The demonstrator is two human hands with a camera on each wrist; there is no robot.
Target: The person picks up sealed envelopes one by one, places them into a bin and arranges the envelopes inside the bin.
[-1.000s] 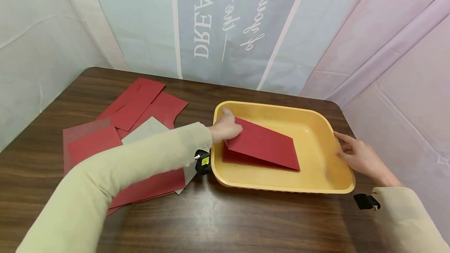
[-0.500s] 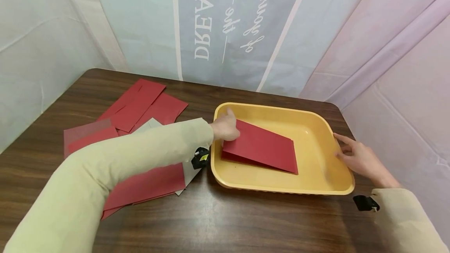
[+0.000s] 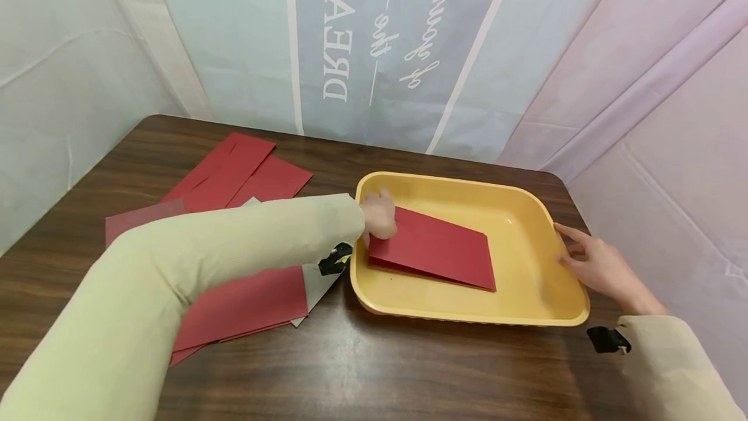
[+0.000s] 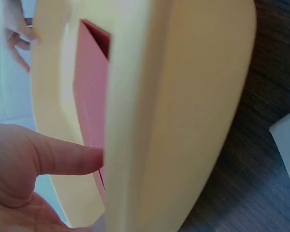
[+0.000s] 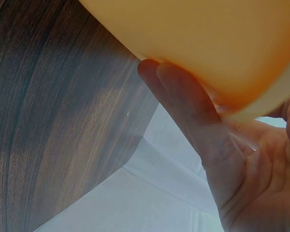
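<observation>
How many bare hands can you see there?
2: the left hand is inside the left end of the rectangular yellow plastic tub, by the rectangular red paper; the right hand holds the tub's right rim.

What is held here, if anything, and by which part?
The right grip holds the yellow bin by its right rim; whether the left grip holds red paper cannot be told.
</observation>
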